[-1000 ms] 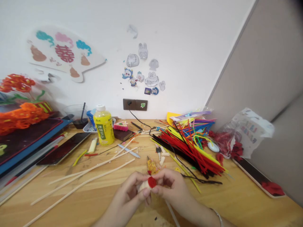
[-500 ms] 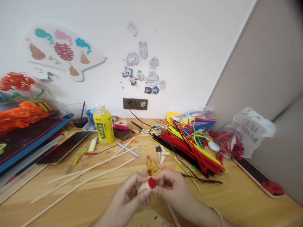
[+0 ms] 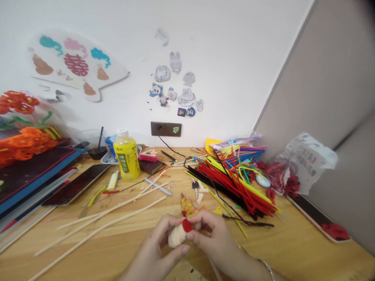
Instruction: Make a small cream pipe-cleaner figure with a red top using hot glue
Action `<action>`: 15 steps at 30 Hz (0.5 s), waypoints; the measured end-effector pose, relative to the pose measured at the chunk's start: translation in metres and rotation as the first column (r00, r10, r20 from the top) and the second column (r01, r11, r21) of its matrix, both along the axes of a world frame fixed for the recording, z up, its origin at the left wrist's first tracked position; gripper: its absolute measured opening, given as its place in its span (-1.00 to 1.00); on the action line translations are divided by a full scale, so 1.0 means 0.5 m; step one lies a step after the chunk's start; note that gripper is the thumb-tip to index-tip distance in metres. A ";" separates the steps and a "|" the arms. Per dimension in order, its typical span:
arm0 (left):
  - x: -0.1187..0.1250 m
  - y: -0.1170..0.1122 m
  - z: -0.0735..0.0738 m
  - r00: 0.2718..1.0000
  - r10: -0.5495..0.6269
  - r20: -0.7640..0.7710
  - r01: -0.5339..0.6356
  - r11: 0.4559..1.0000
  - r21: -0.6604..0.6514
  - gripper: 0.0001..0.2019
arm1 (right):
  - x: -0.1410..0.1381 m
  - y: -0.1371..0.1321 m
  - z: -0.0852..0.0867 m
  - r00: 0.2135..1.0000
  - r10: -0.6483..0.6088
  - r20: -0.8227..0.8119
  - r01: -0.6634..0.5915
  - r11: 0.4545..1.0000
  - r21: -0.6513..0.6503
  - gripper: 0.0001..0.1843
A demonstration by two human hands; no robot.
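Observation:
A cream, ribbed, fuzzy roll (image 3: pixel 176 235) with a red end (image 3: pixel 186 225) is held between my two hands, low in the middle of the view. My left hand (image 3: pixel 159 244) grips the cream part from the left, thumb below and fingers above. On the other side, my right hand (image 3: pixel 212 234) pinches the red end between thumb and fingers. Just beyond the fingers lies a yellow glue gun (image 3: pixel 187 205), partly hidden by my right hand, its dark tip pointing away. A pale rod (image 3: pixel 215 269) shows below my right wrist.
Long cream fuzzy stems (image 3: pixel 99 230) lie on the left. A pile of red, black and yellow pipe cleaners (image 3: pixel 234 185) spreads to the right. Behind stand a yellow bottle (image 3: pixel 127 158) and a dark tablet (image 3: pixel 77 183). A key (image 3: pixel 195 186) and cream scraps (image 3: pixel 200 198) lie mid-table.
The left thumb has moved down off the roll, so more of its cream side shows. The roll has tilted slightly, and the view has shifted a little.

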State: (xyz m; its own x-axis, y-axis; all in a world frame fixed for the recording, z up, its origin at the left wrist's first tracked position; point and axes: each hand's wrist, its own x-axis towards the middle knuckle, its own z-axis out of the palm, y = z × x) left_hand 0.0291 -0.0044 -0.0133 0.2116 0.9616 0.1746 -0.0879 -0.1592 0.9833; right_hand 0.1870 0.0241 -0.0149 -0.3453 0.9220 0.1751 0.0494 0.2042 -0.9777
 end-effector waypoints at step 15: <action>0.006 0.002 0.010 0.995 -0.054 0.083 0.066 0.988 -0.137 -0.71 | 0.008 -0.002 0.014 0.998 0.026 0.049 -0.031 0.994 0.108 -0.73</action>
